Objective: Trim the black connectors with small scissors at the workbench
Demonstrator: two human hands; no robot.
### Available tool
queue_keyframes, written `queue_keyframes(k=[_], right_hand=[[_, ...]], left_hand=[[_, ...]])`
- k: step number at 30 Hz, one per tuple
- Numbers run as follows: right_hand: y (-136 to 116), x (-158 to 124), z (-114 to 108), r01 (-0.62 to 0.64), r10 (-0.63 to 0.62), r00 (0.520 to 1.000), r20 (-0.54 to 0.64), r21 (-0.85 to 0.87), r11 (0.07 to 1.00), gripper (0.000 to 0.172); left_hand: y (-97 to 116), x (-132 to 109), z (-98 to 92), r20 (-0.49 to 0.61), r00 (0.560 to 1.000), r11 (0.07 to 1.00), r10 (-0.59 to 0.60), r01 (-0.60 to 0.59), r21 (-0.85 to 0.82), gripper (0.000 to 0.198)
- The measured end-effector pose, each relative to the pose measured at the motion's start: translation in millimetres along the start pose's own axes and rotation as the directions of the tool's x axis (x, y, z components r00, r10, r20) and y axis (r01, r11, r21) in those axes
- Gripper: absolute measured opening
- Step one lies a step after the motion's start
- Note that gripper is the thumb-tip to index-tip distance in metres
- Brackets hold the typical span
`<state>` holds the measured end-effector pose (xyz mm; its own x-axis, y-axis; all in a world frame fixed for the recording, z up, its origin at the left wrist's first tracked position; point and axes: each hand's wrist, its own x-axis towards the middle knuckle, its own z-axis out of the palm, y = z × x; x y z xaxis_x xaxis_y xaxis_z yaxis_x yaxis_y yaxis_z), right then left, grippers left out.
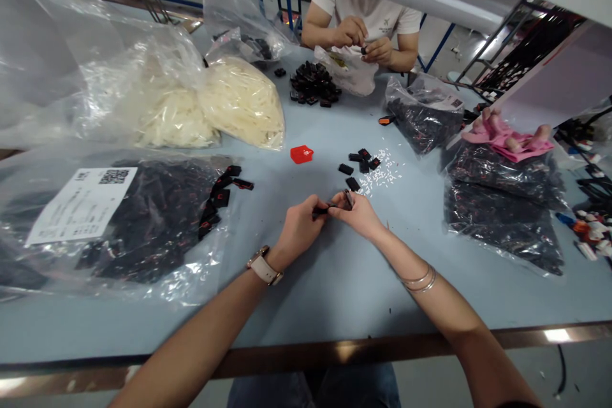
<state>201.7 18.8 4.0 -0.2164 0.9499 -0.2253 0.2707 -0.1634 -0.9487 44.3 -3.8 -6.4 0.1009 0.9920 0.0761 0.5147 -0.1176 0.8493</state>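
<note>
My left hand [300, 227] and my right hand [359, 212] meet over the middle of the pale blue table [335, 293], both pinched closed. Between them they grip a small black plastic part [329, 207]; the left fingers hold one end, the right fingers hold the other end. Just beyond my hands lie several loose black parts [359, 161] beside a scatter of tiny white pieces [382, 175]. A red plastic piece [301, 153] lies a little further back to the left.
A large clear bag of black parts [157, 223] with a white label lies at left. Bags of white pieces [241, 102] sit behind it. More bags of black parts [502, 204] lie at right. Across the table a person's hands [363, 41] work near a black pile [313, 83].
</note>
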Motion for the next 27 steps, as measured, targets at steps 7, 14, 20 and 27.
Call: queue_keyframes(k=[7, 14, 20, 27], right_hand=[[-1, 0, 1, -0.047, 0.047, 0.999, 0.02, -0.043, 0.998, 0.017], [-13, 4, -43, -0.023, 0.0, 0.993, -0.121, -0.188, 0.982, 0.021], [-17, 4, -85, -0.133, 0.006, 0.984, -0.178, -0.711, 0.69, 0.006], [-21, 3, -75, -0.129, -0.021, 0.988, -0.155, -0.885, 0.446, 0.017]], left_hand=[[1, -1, -0.1, 0.012, 1.0, 0.999, -0.005, 0.005, 0.034, 0.004], [-3, 0, 1.0, 0.021, 0.999, 0.996, -0.041, 0.043, -0.074, 0.005], [-5, 0, 1.6, 0.026, 0.998, 0.994, -0.049, 0.051, -0.093, 0.007], [-5, 1, 2.6, 0.035, 0.998, 0.995, -0.056, 0.059, -0.082, 0.008]])
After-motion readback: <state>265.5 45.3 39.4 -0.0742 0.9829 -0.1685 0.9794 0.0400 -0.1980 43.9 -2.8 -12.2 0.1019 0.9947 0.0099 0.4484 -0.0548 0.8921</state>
